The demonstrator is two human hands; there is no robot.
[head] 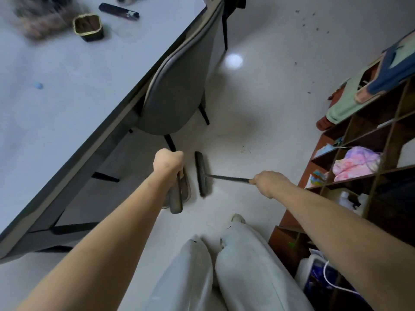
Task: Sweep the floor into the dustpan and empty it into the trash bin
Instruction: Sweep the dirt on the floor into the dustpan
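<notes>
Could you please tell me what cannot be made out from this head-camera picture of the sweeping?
- Dustpan: the left hand and its handle cover most of it; contents unseen.
- Trash bin: not in the head view at all.
- Specks on the floor: too small to identify.
- Brush bristles: blurred, so contact with the floor is unclear.
- Pile on the table: blurred and cut off by the top edge.
- Right hand: hides the upper broom handle.

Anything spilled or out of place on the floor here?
Yes. Dark crumbs lie scattered on the white floor past the broom head, and more specks sit further off. The dustpan is beside the broom; none are swept in yet.
</notes>
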